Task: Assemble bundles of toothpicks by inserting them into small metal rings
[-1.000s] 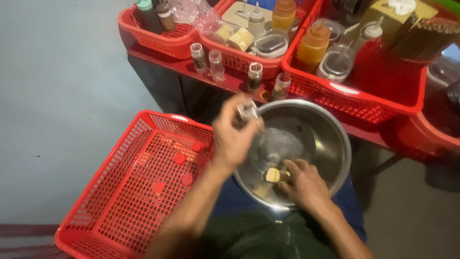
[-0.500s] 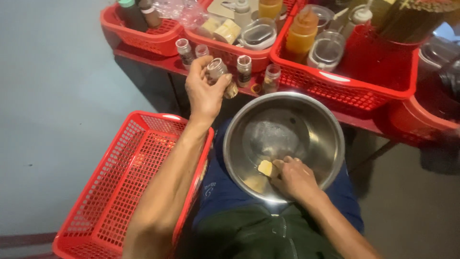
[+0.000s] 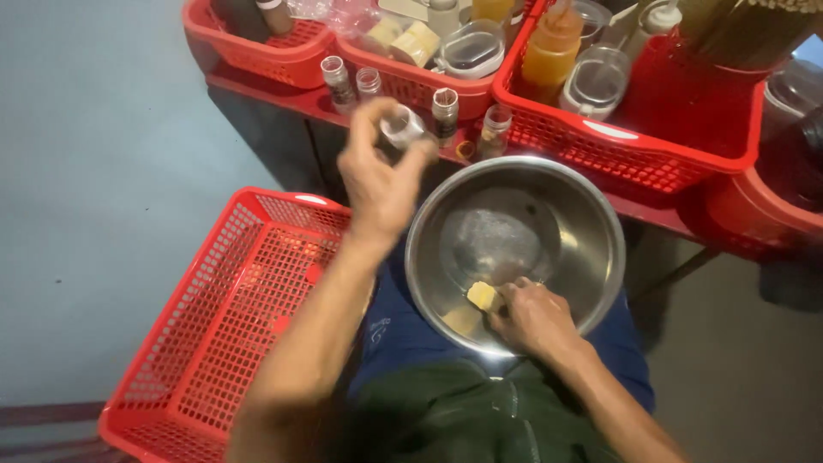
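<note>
My left hand (image 3: 383,180) is raised in front of the red shelf and grips a small glass spice jar with a silver cap (image 3: 401,129). A steel mixing bowl (image 3: 591,214) rests on my lap. My right hand (image 3: 533,315) lies inside the bowl at its near edge, fingers closed on a small yellow sponge (image 3: 481,295). A wet film shows on the bowl's bottom.
An empty red mesh basket (image 3: 231,326) sits at my left. Several small spice jars (image 3: 445,110) stand along the red shelf edge. Red baskets behind hold an orange sauce bottle (image 3: 549,47), clear lidded containers (image 3: 597,79) and other bottles. The grey floor lies to the left.
My left hand went from over the bowl up to the row of jars, and now holds the small jar slightly nearer the bowl. The right hand stays in the bowl.
</note>
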